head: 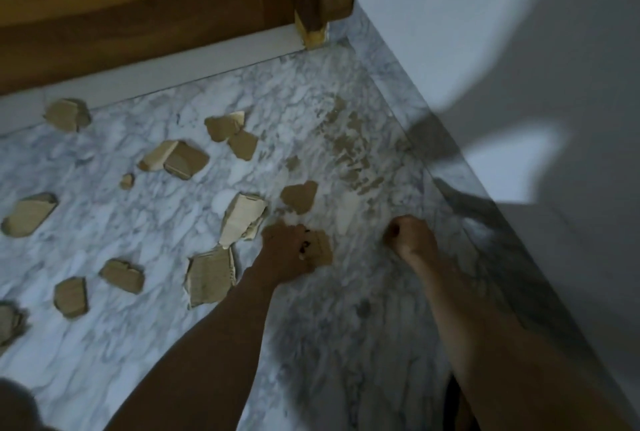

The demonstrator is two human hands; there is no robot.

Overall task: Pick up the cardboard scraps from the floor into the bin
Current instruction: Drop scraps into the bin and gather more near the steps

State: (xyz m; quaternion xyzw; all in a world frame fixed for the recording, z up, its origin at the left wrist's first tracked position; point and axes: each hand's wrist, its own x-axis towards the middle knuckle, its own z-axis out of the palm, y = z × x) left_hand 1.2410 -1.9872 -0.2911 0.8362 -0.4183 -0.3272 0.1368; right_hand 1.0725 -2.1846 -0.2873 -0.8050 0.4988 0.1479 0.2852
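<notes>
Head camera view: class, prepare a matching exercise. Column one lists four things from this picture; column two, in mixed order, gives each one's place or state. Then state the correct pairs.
Column one:
1. left hand
2. right hand
3. wooden door
4. pale folded scrap

Column two:
A. stands at the top of the view, behind a white threshold
B. fingers curled, nothing seen in it
C. lies on the marble floor, just left of the left hand
D. on a brown cardboard scrap on the floor

Pairs: 1-D, 2-B, 3-A, 4-C
</notes>
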